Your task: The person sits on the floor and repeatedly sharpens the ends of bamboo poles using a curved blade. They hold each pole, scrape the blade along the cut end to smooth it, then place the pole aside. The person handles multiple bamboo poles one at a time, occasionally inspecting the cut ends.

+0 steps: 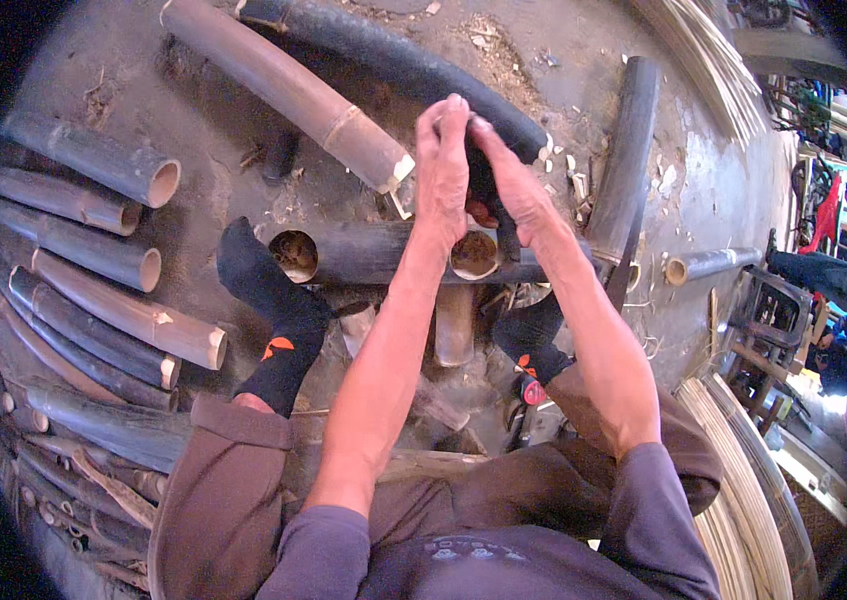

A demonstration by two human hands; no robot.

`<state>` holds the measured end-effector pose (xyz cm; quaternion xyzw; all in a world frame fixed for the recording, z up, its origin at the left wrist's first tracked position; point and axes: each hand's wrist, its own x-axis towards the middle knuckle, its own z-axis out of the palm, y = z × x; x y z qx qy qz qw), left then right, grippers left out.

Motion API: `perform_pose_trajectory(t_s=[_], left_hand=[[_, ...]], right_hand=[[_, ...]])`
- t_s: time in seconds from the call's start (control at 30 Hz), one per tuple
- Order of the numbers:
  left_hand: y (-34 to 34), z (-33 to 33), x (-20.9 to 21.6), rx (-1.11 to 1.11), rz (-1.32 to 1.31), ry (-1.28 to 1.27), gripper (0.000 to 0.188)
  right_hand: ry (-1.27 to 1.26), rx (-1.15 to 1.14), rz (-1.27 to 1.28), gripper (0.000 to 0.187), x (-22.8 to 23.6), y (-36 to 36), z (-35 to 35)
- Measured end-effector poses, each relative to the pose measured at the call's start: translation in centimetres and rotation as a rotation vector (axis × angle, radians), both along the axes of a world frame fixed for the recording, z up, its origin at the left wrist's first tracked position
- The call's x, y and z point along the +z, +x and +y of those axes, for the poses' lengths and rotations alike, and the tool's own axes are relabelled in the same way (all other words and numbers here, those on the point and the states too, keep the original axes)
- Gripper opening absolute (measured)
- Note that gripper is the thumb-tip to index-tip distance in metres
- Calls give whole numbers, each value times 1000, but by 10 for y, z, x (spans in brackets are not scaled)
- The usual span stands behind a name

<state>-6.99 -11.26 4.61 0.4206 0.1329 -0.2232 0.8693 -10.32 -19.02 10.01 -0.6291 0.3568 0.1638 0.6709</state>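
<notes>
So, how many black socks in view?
2. The left sock is at the left end of the crosswise dark bamboo tube; the right sock is below that tube, beside the right forearm, which may hide part of it. No others show.

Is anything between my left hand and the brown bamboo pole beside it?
Nothing visible: your left hand appears beside the brown bamboo pole, just right of its cut end, though any height gap is unclear.
</notes>
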Motion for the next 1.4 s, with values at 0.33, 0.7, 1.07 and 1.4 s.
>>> perform_pose_trajectory(t_s=[0.33, 0.7, 1.07, 1.4], left_hand=[[-5, 5, -40, 242, 131, -72, 37], [-14, -90, -59, -693, -1004, 270, 33], [-8, -39, -19, 194, -213, 261, 21], [-21, -81, -10, -516, -487, 251, 41]], right_hand=[[-247, 336, -184, 58, -57, 8, 4], [-528, -752, -169, 58, -40, -58, 10], [-268, -47, -252, 50, -34, -20, -10], [-499, -653, -390, 67, -48, -66, -10]])
